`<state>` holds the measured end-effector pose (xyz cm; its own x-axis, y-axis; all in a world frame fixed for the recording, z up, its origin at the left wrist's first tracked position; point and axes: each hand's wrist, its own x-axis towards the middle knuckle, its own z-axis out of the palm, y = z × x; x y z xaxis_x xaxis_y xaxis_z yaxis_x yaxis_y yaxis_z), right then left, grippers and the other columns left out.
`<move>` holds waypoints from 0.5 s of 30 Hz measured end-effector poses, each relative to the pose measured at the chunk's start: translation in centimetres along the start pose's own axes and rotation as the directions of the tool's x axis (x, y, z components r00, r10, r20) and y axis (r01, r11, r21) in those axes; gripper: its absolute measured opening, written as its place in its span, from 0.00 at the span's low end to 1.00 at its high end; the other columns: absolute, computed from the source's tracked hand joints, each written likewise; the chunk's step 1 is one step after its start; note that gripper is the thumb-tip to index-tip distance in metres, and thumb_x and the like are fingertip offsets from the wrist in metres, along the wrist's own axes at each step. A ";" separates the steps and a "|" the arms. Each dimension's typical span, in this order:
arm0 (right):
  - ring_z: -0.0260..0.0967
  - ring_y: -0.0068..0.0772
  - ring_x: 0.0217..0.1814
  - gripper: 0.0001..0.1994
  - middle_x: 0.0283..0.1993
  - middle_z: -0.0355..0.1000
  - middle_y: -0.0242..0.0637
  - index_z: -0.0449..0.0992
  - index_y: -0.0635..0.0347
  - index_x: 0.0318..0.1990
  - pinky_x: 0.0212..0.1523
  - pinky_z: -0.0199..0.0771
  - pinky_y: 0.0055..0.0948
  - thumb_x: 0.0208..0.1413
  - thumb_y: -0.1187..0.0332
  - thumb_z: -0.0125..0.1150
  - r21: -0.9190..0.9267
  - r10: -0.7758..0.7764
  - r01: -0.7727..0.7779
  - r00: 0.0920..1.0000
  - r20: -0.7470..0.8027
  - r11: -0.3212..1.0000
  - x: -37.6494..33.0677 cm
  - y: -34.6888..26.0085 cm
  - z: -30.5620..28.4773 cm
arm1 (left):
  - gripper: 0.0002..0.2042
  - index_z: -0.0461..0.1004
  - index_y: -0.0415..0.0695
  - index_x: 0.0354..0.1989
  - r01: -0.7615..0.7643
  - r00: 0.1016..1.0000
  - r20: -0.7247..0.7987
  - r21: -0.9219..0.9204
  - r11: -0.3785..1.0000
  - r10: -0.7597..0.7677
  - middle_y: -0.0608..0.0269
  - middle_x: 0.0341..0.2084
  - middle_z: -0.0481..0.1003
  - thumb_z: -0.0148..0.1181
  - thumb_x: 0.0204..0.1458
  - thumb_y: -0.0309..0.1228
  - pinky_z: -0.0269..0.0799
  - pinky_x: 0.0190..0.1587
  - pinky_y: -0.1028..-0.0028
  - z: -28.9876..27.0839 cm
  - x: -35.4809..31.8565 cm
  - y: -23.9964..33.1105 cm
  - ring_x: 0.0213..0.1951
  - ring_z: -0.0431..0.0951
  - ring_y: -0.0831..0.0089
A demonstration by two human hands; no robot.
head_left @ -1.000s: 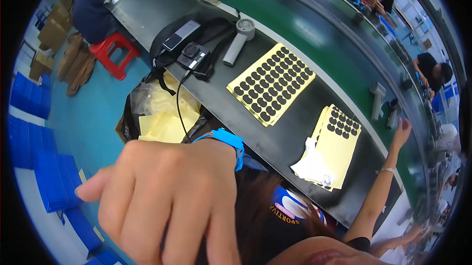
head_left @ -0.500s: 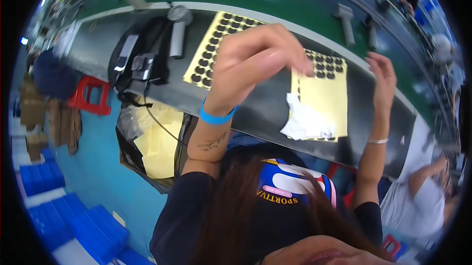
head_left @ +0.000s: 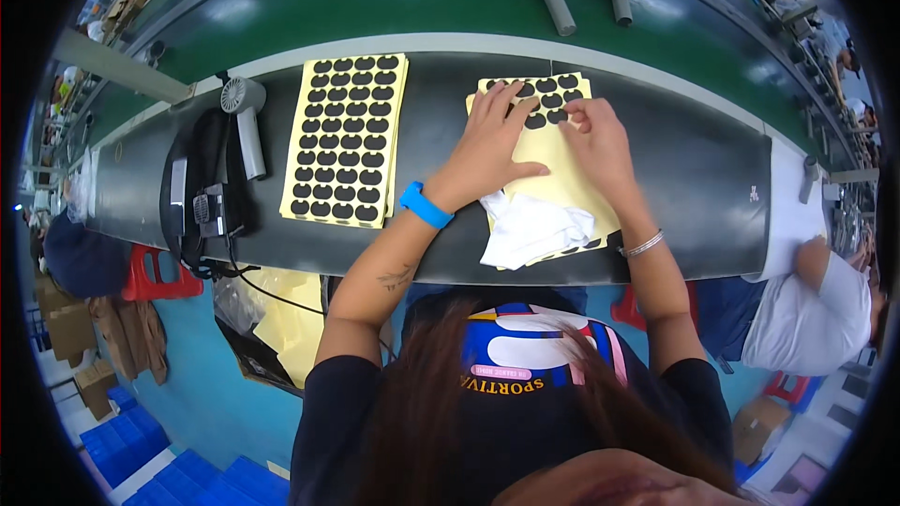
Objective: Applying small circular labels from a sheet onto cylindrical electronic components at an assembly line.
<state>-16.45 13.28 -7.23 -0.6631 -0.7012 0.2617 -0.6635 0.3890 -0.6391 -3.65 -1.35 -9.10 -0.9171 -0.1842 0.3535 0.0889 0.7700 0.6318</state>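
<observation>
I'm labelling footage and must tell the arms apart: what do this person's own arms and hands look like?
The left hand is gloveless, with a bright blue wristband and a dark, branch-like tattoo on the forearm. The right hand is gloveless, with a thin silvery bracelet. Both sleeves are short and black.

Yellow sheet (head_left: 551, 161), rows of black ovals (head_left: 547, 86), blue wristband (head_left: 427, 206)

Right of the frame's centre, I see the left hand (head_left: 483, 151) spread on a yellow sticker sheet (head_left: 553, 173), the right hand (head_left: 600, 138) curled beside its black stickers (head_left: 568, 81).
</observation>
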 end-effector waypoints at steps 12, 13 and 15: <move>0.66 0.30 0.31 0.05 0.33 0.67 0.37 0.71 0.64 0.34 0.34 0.68 0.27 0.50 0.77 0.60 0.098 0.028 -0.034 0.998 0.059 0.995 1.2 0.4 -0.3 | 0.40 0.64 0.40 0.58 0.030 0.999 0.020 0.056 0.998 -0.031 0.45 0.62 0.53 0.72 0.36 0.46 0.44 0.64 0.46 0.2 0.1 0.0 0.65 0.49 0.43; 0.66 0.29 0.31 0.05 0.33 0.67 0.37 0.71 0.64 0.34 0.33 0.67 0.26 0.50 0.78 0.60 0.139 -0.006 -0.001 0.999 0.047 0.990 1.0 0.5 -0.3 | 0.40 0.64 0.40 0.59 0.029 0.999 0.024 0.049 0.998 -0.030 0.45 0.62 0.53 0.71 0.37 0.46 0.44 0.64 0.46 0.1 0.1 0.1 0.65 0.49 0.43; 0.66 0.27 0.31 0.05 0.33 0.66 0.36 0.70 0.64 0.34 0.34 0.67 0.24 0.51 0.78 0.60 0.215 -0.027 0.023 0.999 0.020 0.976 0.9 0.3 -1.0 | 0.39 0.65 0.40 0.58 0.028 0.999 0.033 0.072 0.997 -0.030 0.45 0.62 0.54 0.70 0.38 0.47 0.45 0.64 0.46 0.0 0.2 0.4 0.64 0.50 0.43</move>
<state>-17.62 13.39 -6.48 -0.6376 -0.7235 0.2647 -0.5881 0.2353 -0.7738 -3.77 -1.11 -8.77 -0.9315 -0.1874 0.3117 0.0353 0.8064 0.5903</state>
